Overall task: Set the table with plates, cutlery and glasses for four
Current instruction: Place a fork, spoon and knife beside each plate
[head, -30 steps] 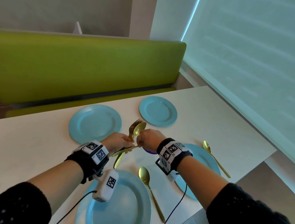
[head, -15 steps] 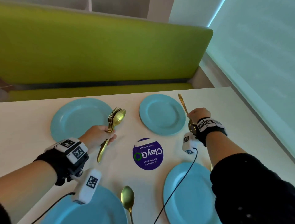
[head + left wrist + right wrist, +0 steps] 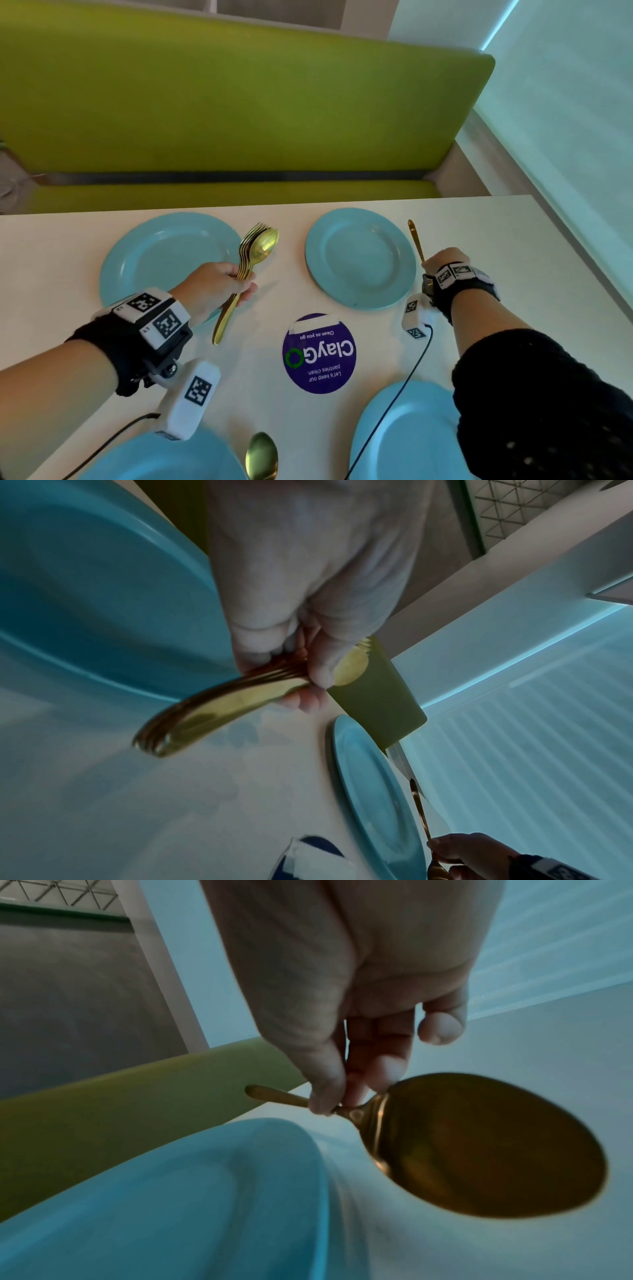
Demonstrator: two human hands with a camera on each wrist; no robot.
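Nearest the body, two round turquoise plates: near-left plate (image 3: 137,459) and near-right plate (image 3: 404,428), smooth and glossy, both cut by the lower edge. Between them a gold spoon bowl (image 3: 262,454), polished, oval. Just beyond, a round purple sticker (image 3: 318,353) flat on the pale matte table (image 3: 513,257).

Further out, left hand (image 3: 214,289) curled round a cutlery bundle (image 3: 253,253): stacked gold forks with one spoon on top, tines and bowl pointing away, handles fanning out below the fist. Shown only by the left wrist view: fingers (image 3: 310,700) wrapped under the stems, thumb pressed on top, handle ends layered like leaves.

Right hand (image 3: 443,262) pinching a single gold spoon (image 3: 415,240) just right of the far-right plate (image 3: 358,258), handle pointing away. Bowl hidden under the wrist from the head view; seen only in the right wrist view (image 3: 479,1148), broad and dark-gold, thumb and fingertips (image 3: 383,1074) closed on the neck, low over the table beside the plate rim; contact with the table unclear.

Far-left plate (image 3: 164,253) partly behind the left hand.

Against half a second ago: both hands and both cutlery loads in nearly the same places, grips unchanged. A second ago, hands together at centre, over the sticker.

Beyond the table, a lime-green padded bench (image 3: 222,102), smooth-skinned.
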